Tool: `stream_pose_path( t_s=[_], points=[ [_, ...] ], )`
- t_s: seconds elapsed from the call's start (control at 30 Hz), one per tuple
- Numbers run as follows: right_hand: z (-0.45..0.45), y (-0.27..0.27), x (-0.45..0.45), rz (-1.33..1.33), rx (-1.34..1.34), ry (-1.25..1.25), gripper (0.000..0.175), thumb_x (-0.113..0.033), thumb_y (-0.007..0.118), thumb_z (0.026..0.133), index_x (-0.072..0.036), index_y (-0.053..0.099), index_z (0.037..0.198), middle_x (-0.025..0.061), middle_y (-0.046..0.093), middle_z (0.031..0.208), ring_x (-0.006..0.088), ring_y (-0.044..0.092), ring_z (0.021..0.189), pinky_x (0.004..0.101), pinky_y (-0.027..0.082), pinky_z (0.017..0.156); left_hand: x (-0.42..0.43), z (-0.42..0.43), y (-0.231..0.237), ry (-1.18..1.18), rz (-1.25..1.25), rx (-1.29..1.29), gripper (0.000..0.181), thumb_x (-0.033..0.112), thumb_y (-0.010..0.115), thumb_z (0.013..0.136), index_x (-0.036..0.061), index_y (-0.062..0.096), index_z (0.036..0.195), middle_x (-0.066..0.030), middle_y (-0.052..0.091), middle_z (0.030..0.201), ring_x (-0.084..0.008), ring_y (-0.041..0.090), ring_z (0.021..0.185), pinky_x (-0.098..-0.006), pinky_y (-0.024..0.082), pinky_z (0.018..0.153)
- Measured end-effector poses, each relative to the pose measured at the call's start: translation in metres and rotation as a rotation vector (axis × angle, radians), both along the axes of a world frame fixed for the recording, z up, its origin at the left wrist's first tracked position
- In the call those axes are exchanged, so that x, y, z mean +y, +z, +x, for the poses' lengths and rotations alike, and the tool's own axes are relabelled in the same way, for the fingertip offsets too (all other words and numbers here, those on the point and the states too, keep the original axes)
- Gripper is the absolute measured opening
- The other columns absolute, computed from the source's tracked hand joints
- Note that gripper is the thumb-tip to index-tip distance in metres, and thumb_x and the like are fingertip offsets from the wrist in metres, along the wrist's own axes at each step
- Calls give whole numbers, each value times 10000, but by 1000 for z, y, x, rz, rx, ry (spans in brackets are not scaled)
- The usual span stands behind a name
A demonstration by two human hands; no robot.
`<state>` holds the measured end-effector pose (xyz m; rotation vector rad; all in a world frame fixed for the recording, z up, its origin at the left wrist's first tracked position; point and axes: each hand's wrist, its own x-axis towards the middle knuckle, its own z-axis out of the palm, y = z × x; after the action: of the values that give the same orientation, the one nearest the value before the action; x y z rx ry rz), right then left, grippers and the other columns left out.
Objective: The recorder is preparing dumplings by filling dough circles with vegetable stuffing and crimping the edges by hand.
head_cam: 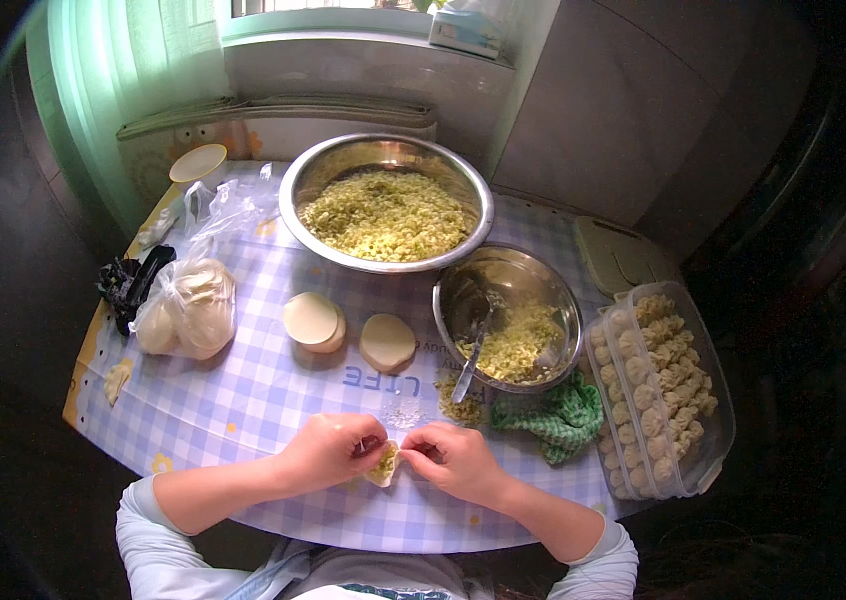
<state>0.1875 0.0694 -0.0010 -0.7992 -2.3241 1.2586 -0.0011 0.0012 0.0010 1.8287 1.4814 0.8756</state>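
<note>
Close to the table's front edge, a dumpling wrapper with yellow-green filling (384, 466) is held between my two hands, its filling still showing. My left hand (337, 450) pinches its left upper edge with thumb and fingers. From the right, my right hand (454, 459) pinches the other edge. Round dough wrappers lie beyond the hands in a stack (310, 319) and a smaller pile (388, 342). A smaller steel bowl (579, 330) holds chopped filling, with a metal spoon (468, 369) leaning on its near rim.
A large steel basin (292, 217) of filling stands at the back. Left lies a plastic bag of wrappers (194, 315). A green cloth (562, 416) is beside stacked plastic containers of dumplings (715, 435) on the right. Loose filling (460, 405) lies near the spoon.
</note>
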Motion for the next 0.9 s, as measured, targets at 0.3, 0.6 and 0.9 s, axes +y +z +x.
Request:
stream_pose_path(
  t_s=[0.3,0.6,0.9],
  points=[
    [-2,3,-4,-141,-17,-84,153,-136,632,765,-14,588,847,126,611,792,213,621,687,291,491,616,-1,2,-2,-39,149,132,113,105,629,733,94,586,837,-75,568,734,-266,588,611,-343,485,534],
    [-1,-2,-4,-5,41,-56,157,-136,621,772,-24,605,880,123,617,815,253,611,722,315,487,636,0,1,-2,-78,122,73,127,91,618,746,77,579,865,-86,572,755,-265,591,645,-349,487,558],
    [0,-2,-4,199,47,-20,102,-105,631,763,-34,613,833,98,601,768,193,588,624,274,468,550,1,-2,9,-43,8,41,103,122,618,741,64,575,815,-95,580,748,-237,596,606,-331,485,550]
  ],
)
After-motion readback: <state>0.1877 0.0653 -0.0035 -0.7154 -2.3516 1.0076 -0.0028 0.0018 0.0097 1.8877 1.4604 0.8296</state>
